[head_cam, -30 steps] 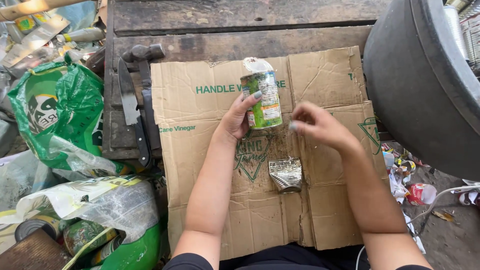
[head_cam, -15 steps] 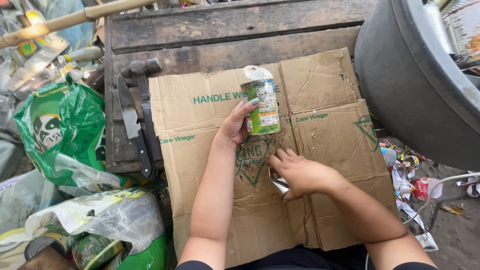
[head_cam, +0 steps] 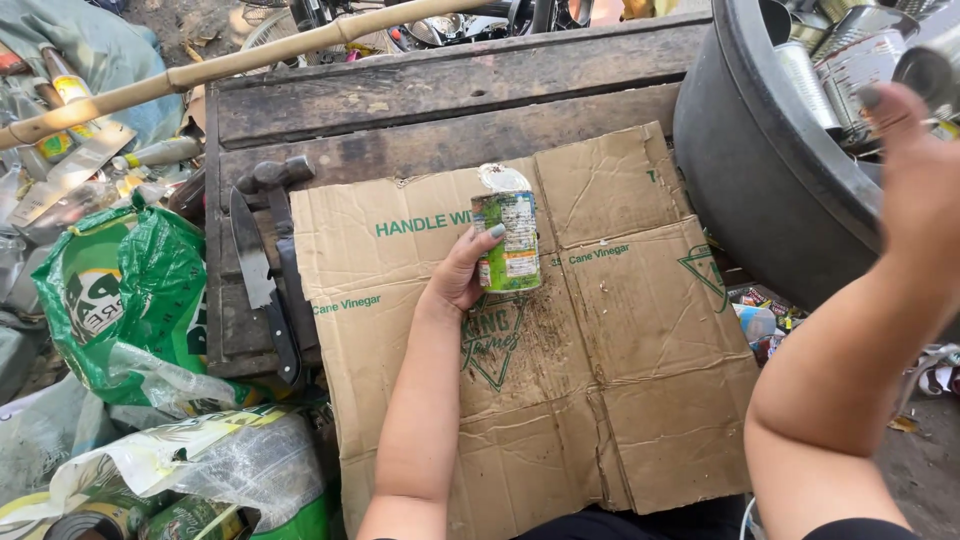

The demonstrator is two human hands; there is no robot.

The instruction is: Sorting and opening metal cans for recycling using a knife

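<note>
Closest to the person, the flattened cardboard sheet point(head_cam: 620, 400) is running off the bottom edge, its near corner cut from sight. The left forearm is lying up across that cardboard, and the left hand point(head_cam: 462, 278) is wrapping thumb and fingers around a green-labelled tin can point(head_cam: 508, 232), holding it upright over the cardboard's middle with its ragged lid bent up. To the left of the cardboard, a cleaver point(head_cam: 258, 262) is resting on the dark wooden platform point(head_cam: 440, 110), and green plastic bags point(head_cam: 120, 300) are piling up beyond it. Right of the cardboard, the right hand point(head_cam: 918, 165) is lifting high over the big dark tub point(head_cam: 760, 190) of cans, blurred; I cannot tell whether it is gripping anything.
</note>
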